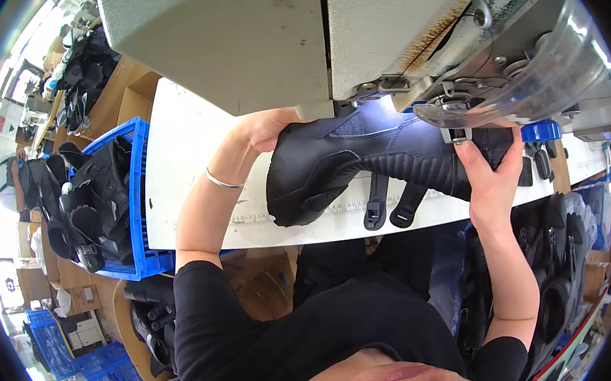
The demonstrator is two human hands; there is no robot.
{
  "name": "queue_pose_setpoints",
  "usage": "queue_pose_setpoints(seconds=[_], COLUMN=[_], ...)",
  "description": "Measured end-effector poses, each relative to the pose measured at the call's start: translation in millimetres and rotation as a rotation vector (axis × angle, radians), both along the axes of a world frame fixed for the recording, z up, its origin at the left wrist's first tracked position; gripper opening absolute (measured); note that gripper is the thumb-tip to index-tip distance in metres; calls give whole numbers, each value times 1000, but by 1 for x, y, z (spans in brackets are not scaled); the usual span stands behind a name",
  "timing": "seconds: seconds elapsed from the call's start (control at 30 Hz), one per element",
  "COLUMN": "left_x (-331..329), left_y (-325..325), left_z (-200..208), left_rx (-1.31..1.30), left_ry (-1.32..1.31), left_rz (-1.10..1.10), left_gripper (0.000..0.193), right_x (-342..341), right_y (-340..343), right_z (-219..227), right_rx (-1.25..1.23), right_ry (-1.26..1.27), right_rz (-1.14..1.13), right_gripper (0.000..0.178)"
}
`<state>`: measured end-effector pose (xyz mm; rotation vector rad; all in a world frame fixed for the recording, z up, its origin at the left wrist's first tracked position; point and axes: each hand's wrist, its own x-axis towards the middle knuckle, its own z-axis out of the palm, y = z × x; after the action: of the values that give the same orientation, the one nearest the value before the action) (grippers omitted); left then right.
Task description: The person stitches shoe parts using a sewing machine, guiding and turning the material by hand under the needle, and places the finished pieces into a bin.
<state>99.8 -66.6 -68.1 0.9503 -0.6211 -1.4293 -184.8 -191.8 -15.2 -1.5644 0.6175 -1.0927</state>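
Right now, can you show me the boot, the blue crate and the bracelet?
boot (321, 174): head view, on its black upper.
blue crate (137, 200): head view, on its right wall.
bracelet (222, 182): head view, on the band at the left wrist.

The sewing machine (372, 46) hides the black boot upper's (364, 159) top edge and the left hand's (267, 128) fingertips.

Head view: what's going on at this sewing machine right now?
A person holds a black boot upper under the head of a sewing machine, on a white table. The left hand grips its rounded end; the right hand holds the other end beside the needle area, under a clear guard. Two straps hang from the piece. A blue crate of similar black pieces sits to the left.
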Motion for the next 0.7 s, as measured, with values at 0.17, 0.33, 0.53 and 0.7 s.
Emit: queue_pose_setpoints(seconds=[0.17,0.33,0.53,0.7], left_x=[0,-2,-3,8], left_y=[-1,-2,-5,-9], left_z=[1,3,-5,-11], left_rx=[-26,-42,-59,-72], left_ry=[13,74,51,73], left_rz=[-33,-80,22,-86], left_gripper=[39,39,35,45], right_x=[0,2,2,6], right_y=[-2,-8,-9,-8], right_z=[-3,1,7,7], right_rx=[3,-42,75,54], right_ry=[-1,14,96,-27], right_rz=[37,43,65,70], right_gripper=[63,61,59,53])
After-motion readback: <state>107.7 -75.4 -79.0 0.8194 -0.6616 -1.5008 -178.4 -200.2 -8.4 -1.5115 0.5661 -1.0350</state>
